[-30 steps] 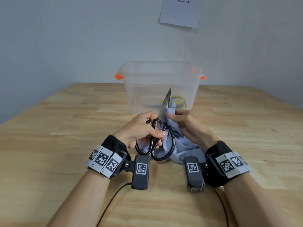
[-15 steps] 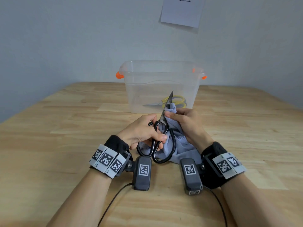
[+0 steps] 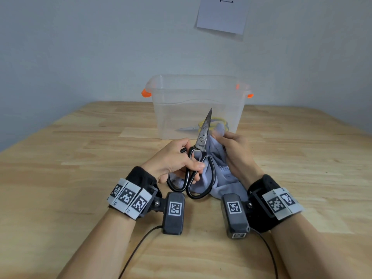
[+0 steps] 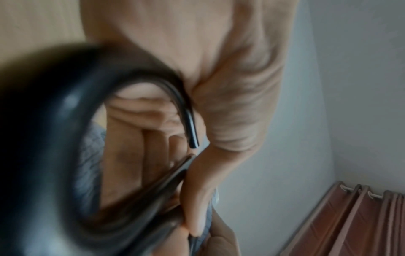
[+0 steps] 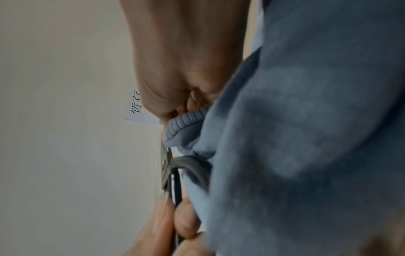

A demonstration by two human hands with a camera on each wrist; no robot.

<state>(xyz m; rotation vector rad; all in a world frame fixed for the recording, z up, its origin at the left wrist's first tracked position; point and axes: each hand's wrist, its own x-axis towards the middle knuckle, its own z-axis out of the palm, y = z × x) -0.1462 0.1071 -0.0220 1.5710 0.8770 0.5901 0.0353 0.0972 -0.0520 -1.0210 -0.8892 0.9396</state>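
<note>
Place: a plain indoor room set up as a recording station, closer to a small lab or office corner than a lived-in home.
Table: one pale wooden table [image 3: 60, 178] of jointed planks, its far edge by the wall.
Wall: bare and painted pale grey-blue [image 3: 80, 47].
Notice: a white sheet of paper [image 3: 222, 15] stuck up above the table's far edge; the right wrist view shows printed Chinese characters on it.
Storage: a clear plastic bin [image 3: 197, 91] with orange latches, mid-table near the far edge.
Rig: bands of black-and-white marker tags [image 3: 128, 196] and small cameras [image 3: 174, 210] on both wrists, with cables [image 3: 138, 246] trailing to the near edge.
Corner: reddish-brown pleated fabric [image 4: 361, 225], blurred in the left wrist view, probably a curtain on hooks.
</note>
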